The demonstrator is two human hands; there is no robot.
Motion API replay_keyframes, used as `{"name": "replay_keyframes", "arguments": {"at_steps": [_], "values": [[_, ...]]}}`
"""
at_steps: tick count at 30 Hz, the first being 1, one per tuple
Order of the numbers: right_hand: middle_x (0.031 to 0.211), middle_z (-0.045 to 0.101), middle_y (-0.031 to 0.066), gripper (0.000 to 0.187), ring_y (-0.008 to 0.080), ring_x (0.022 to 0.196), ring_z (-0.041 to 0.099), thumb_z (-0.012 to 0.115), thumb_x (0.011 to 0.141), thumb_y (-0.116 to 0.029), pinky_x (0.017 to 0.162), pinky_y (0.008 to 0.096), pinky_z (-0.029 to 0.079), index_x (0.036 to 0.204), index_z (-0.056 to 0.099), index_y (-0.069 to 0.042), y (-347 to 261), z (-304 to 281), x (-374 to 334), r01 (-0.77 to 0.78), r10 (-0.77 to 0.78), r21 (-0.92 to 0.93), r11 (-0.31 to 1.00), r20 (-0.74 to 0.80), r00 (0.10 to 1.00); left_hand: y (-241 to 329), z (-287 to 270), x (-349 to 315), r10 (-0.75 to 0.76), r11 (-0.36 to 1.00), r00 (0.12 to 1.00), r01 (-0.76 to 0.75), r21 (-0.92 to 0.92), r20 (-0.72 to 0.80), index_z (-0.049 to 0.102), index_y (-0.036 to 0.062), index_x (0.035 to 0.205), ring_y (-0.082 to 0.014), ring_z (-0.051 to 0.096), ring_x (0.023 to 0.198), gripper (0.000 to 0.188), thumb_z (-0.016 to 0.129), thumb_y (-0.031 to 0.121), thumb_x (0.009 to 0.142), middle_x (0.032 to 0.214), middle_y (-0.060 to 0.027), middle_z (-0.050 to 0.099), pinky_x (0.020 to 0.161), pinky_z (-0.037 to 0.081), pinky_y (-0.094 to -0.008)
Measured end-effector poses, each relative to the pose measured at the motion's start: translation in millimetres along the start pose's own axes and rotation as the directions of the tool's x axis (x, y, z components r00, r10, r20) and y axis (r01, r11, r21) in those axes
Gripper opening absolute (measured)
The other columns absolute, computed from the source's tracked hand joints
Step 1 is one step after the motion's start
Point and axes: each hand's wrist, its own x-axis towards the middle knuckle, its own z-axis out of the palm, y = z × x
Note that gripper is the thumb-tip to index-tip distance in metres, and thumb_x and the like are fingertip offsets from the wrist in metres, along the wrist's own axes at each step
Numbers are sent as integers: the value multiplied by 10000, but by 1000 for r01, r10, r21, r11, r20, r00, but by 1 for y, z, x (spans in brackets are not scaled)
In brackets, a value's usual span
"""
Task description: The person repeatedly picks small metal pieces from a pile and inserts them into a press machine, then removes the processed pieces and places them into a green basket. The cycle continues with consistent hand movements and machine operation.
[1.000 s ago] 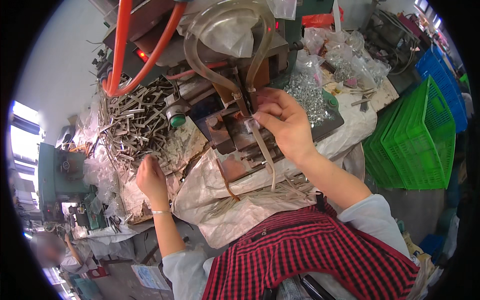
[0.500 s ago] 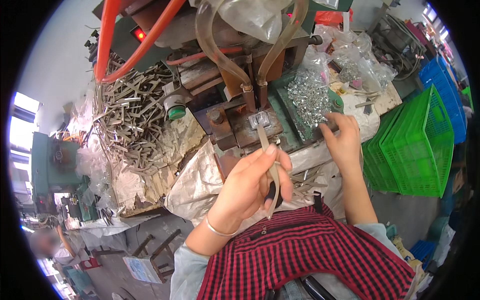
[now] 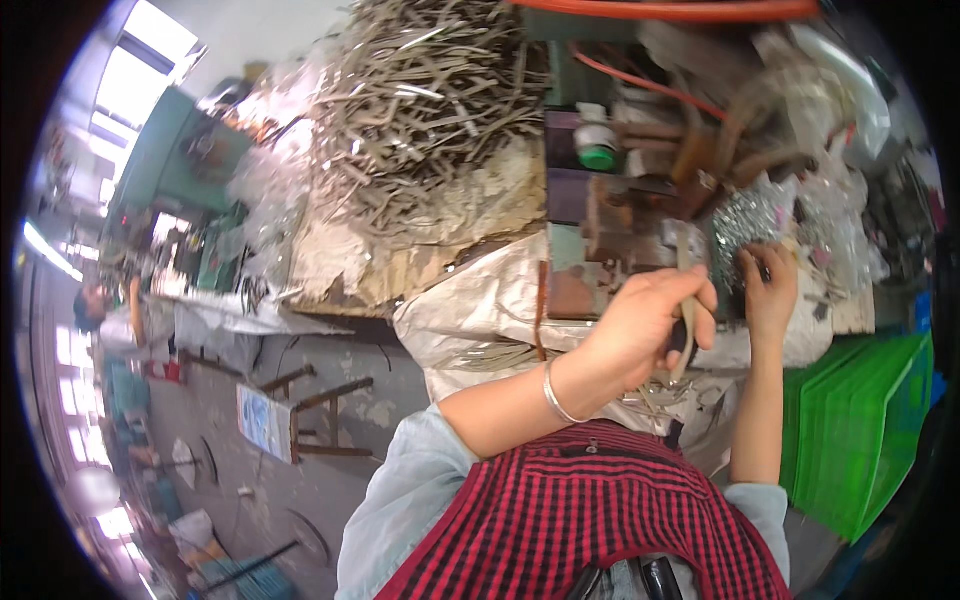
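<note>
My left hand [image 3: 648, 335] is closed around a flat metal strip [image 3: 683, 245], pinched between thumb and fingers. The strip's far end reaches the small block on the press [image 3: 610, 225], and its near end sticks out below my fingers. Something black shows by the curled fingers of this hand; I cannot tell what it is. My right hand [image 3: 770, 290] is at the near edge of a heap of small shiny metal pieces [image 3: 745, 222]. Its thumb and fingers bend together there, and whatever is between their tips is too small and blurred to make out.
A large heap of metal strips [image 3: 430, 110] covers the bench on the left. Close to the press stands a white bottle with a green cap [image 3: 596, 145]. Green plastic crates [image 3: 850, 430] are stacked at right. A wooden stool [image 3: 300, 415] stands on the floor, with a person farther left.
The view has swung left, so the bench and both hands appear farther right. My left hand still holds the strip at the press. My right hand's thumb and fingers have drawn together at the heap.
</note>
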Motion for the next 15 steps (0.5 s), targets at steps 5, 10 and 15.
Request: {"name": "replay_keyframes", "arguments": {"at_steps": [5,10,15], "values": [[1096,722,138,154,295,1059,666,677,944,-62,960,360,499,1075,747,-21,5,12,2,68,-69,-23,997,-68,995,3,-13,-6,-8,995,993,-4,104,119,651,59,969,-114,586,526,317,568,349,1065,729,-75,694,452,421,-246],[1054,742,116,146,231,991,687,666,963,-44,916,326,509,1078,749,-8,11,-9,-12,-86,103,158,984,-101,990,59,-103,-74,487,23,872,-65,998,46,815,93,940,-233,695,927,193,796,273,875,1009,-71,768,855,539,-441],[1028,738,61,151,140,949,650,685,967,-61,893,283,497,1093,746,-5,-5,0,0,-117,167,335,935,-124,978,75,-219,-66,722,-545,687,493,679,81,810,139,796,-281,557,993,75,790,146,725,914,-40,632,896,427,-424]]}}
